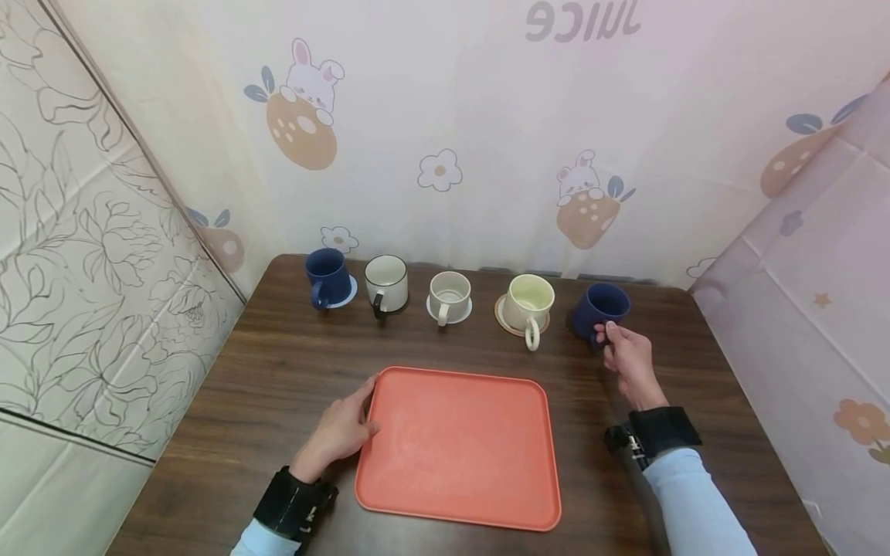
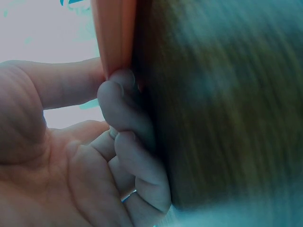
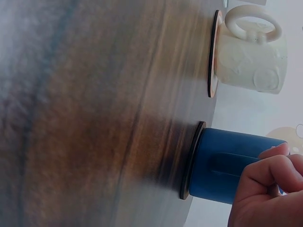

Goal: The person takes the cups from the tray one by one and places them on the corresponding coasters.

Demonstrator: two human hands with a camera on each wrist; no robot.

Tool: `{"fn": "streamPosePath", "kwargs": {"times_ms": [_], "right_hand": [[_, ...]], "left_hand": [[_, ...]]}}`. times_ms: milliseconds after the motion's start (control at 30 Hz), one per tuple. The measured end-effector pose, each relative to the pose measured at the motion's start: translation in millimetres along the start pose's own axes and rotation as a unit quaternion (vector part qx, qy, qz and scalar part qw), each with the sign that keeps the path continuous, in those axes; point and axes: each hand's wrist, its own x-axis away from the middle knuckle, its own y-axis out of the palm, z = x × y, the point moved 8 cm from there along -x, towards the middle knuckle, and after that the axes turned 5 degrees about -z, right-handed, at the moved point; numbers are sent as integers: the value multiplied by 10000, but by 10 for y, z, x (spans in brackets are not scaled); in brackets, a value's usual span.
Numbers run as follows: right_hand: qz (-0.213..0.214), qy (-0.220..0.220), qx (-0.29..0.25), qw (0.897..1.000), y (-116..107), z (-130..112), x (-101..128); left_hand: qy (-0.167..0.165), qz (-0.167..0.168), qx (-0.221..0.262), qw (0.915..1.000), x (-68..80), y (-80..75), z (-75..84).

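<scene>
Head view: the right hand (image 1: pixel 629 361) is wrapped round the handle of the blue mug (image 1: pixel 602 307) at the right end of the row, far right on the table (image 1: pixel 278 371). The mug is seen standing upright on a dark coaster (image 3: pixel 191 161), clear in the right wrist view, where fingers (image 3: pixel 265 172) are curled over the handle side. Just beside it the cream mug (image 1: pixel 530 303) is parked on its own coaster, handle toward the camera. Further left, a grey mug (image 1: pixel 449 296), a white mug (image 1: pixel 385 283) and a second blue one (image 1: pixel 327 273) are lined up along the back edge.

The left hand (image 1: pixel 338 432) is laid against the left rim of the orange tray (image 1: pixel 459 448); in the left wrist view the rim is pinched between thumb and curled fingers (image 2: pixel 124 111), so the tray is held steady. The tray sits in front of the row, near the middle of the table, with nothing on it.

For the lift to go cleanly, the mug should probably be raised straight up so the coaster is left behind and not dragged, and kept level. The cream mug's handle stands close by on the left, so a wide swing that way is best avoided. The tray would be well served by being kept pinned while the mug is carried over
</scene>
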Motion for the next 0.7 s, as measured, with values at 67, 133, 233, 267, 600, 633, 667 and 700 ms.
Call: {"fn": "streamPosePath", "kwargs": {"times_ms": [67,133,233,267,600,633,667,700], "right_hand": [[-1,84,66,9999,-8,-1,-8],[8,99,140,9999,-8,-3,-10],[44,105,193,9997,-15,4,-15],[50,95,167,9998,-15,5,-15],[-62,225,163,9996,-49,17,-19],[-80,264,187,9994,-59,21,-18],[-93,288,246,9992,-68,21,-16],[-107,300,332,9989,-73,20,-10]], "left_hand": [[8,5,-11,10000,0,3,0],[-4,8,-4,10000,-1,7,-8],[3,11,6,10000,5,9,-14],[-9,7,22,10000,7,9,-18],[37,9,5,10000,10,11,14],[28,5,4,10000,6,13,16],[34,4,1,10000,1,16,20],[36,4,-1,10000,-4,20,23]]}}
